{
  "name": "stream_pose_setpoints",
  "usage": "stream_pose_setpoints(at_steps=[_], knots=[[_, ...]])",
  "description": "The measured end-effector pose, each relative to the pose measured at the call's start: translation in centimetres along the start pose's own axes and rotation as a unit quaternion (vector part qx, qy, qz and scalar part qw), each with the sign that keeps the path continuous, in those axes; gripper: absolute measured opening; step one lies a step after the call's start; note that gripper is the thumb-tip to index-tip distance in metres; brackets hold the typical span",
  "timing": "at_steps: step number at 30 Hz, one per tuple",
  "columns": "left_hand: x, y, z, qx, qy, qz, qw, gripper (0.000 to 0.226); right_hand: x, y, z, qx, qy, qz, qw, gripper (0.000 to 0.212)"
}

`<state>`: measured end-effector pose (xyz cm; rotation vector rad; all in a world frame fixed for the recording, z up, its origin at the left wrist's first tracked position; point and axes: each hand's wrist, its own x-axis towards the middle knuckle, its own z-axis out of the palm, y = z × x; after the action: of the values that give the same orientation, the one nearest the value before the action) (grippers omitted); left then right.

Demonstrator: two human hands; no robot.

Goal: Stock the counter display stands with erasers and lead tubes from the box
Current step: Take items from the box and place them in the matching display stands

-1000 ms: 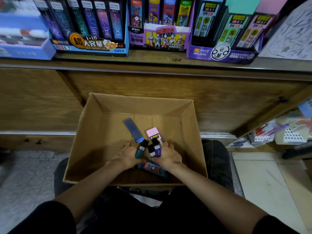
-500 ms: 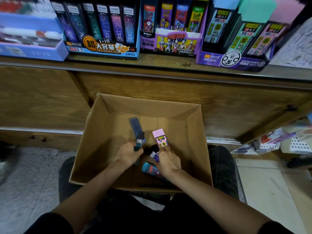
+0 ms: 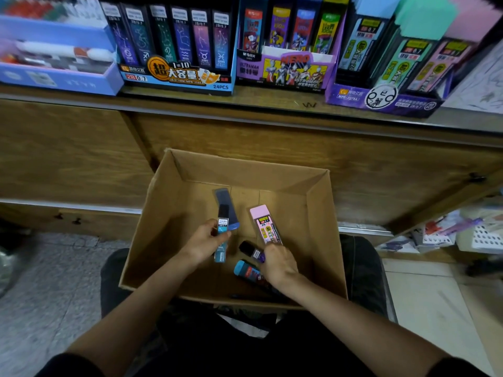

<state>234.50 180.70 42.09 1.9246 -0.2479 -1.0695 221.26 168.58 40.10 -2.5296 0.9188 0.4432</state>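
In the lower centre of the frame I see the cardboard box (image 3: 321, 235) resting on the person's lap, with both hands inside it. I count five tubes there. The left hand (image 3: 202, 244) has fingers and thumb curled round a teal lead tube (image 3: 221, 242). The right hand (image 3: 279, 263) pinches the lower end of a pink tube (image 3: 265, 227), which leans up and away from it. Three more lie loose: a blue tube (image 3: 225, 200) on the box floor behind the teal one, a dark purple tube (image 3: 251, 251) whose near end runs under the right fingers, and a blue-capped tube (image 3: 245, 270) partly covered by the right wrist. I cannot tell whether the right hand also grips the purple one, nor which items are erasers.

Along the top of the frame the counter (image 3: 272, 104) carries four display stands: a pale blue tray (image 3: 60, 80) cut off at the upper left, a constellation stand (image 3: 177, 77), an Ultraman stand (image 3: 285, 74) and a purple stand (image 3: 381, 100). The box's far wall is near the wooden cabinet front (image 3: 245, 137). Bare cardboard shows at the left and far right of the box floor.
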Motion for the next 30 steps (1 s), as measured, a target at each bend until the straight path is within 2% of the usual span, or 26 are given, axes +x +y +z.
stream_pose_setpoints(at_steps=[6,9,11,15,18,21,24,30], knots=[[-0.3,0.9,0.5,-0.053,0.04,0.044,0.997,0.023,0.5,0.2,-2.1,0.207,0.021,0.0,0.978,0.009],[-0.9,2.4,1.2,-0.102,0.051,0.09,0.989,0.024,0.4,-1.5,-5.2,0.354,0.044,-0.022,0.934,0.011],[-1.7,3.9,1.3,-0.141,0.043,0.111,0.983,0.028,0.2,-2.8,-7.5,0.4,0.044,-0.041,0.915,0.015],[-3.2,7.1,0.7,-0.226,0.034,0.183,0.956,0.026,-0.5,-4.4,-11.3,0.448,0.055,-0.089,0.888,0.013],[-4.4,9.1,-0.2,-0.262,0.044,0.2,0.943,0.02,-1.2,-5.4,-13.1,0.429,0.07,-0.128,0.891,0.02],[-5.6,10.7,-1.4,-0.298,0.015,0.212,0.931,0.031,-2.1,-6.5,-14.5,0.414,0.097,-0.173,0.889,0.022],[-6.3,12.0,-2.7,-0.323,-0.001,0.227,0.919,0.038,-2.4,-7.8,-16.5,0.442,0.105,-0.216,0.864,0.023],[-6.7,14.8,-6.0,-0.341,0.066,0.26,0.901,0.012,-1.8,-10.7,-21.0,0.431,0.089,-0.263,0.859,0.023]])
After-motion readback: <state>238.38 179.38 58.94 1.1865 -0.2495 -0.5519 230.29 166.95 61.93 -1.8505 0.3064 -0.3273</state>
